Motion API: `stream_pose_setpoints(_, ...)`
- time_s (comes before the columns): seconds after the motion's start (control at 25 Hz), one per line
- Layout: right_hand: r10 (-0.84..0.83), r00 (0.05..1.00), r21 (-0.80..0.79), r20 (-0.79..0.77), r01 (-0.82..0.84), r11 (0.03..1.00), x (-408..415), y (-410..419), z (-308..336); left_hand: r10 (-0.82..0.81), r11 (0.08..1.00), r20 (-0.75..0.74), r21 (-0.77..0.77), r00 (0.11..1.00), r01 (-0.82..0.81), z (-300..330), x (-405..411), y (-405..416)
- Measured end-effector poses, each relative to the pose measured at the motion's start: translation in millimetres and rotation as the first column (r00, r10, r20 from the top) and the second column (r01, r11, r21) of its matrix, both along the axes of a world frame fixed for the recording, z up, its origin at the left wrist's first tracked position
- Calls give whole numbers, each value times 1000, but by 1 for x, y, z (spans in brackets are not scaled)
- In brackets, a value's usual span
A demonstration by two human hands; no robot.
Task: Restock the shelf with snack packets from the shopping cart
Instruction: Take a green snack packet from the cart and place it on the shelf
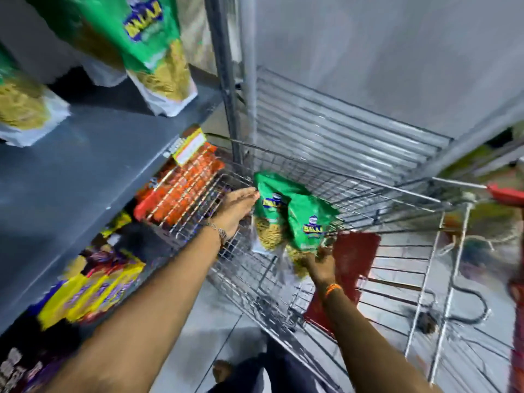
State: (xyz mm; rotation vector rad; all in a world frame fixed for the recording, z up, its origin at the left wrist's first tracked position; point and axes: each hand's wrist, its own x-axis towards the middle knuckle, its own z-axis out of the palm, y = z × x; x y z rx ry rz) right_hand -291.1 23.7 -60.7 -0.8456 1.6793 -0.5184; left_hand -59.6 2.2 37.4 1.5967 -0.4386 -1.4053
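Observation:
Two green snack packets (295,217) with yellow noodle-like contents hang over the wire shopping cart (354,194). My right hand (319,265) grips them from below at their bottom edge. My left hand (236,209) is flat with fingers stretched out, its fingertips touching the left side of the packets. Matching green packets (153,52) stand upright on the grey shelf (85,154) at the upper left.
Below the grey shelf sit orange packets (184,182) and yellow and purple packets (93,287). A metal upright post (232,80) stands between shelf and cart. The cart's red handle (507,194) is at the right. A red flap (354,265) lies inside the cart.

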Motion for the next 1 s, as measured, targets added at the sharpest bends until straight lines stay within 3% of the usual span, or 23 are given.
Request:
stream_pose_setpoints(0.16,53,998,201,-13,-50,978,-6,1,-33,-101,986,32,137,994,96,-63,-42,-36)
stream_pose_setpoints(0.4,-7,996,194,88,-10,981,2,-10,-81,-212,963,83,189,974,193,-128,-72,-56)
stream_pose_setpoints(0.48,9,993,268,116,-40,962,-4,-8,-86,-268,947,179,227,947,226,-138,-78,-62)
stream_pose_setpoints(0.64,-2,988,142,153,-20,990,0,-17,-91,-297,950,449,232,843,211,-146,-88,-63)
stream_pose_setpoints(0.8,13,979,92,205,-33,995,-4,-16,-89,-205,969,309,194,929,150,-140,-89,-57)
stream_pose_setpoints(1.0,94,964,164,248,-137,977,-11,-19,-67,-40,987,43,155,998,32,-127,-78,-31)
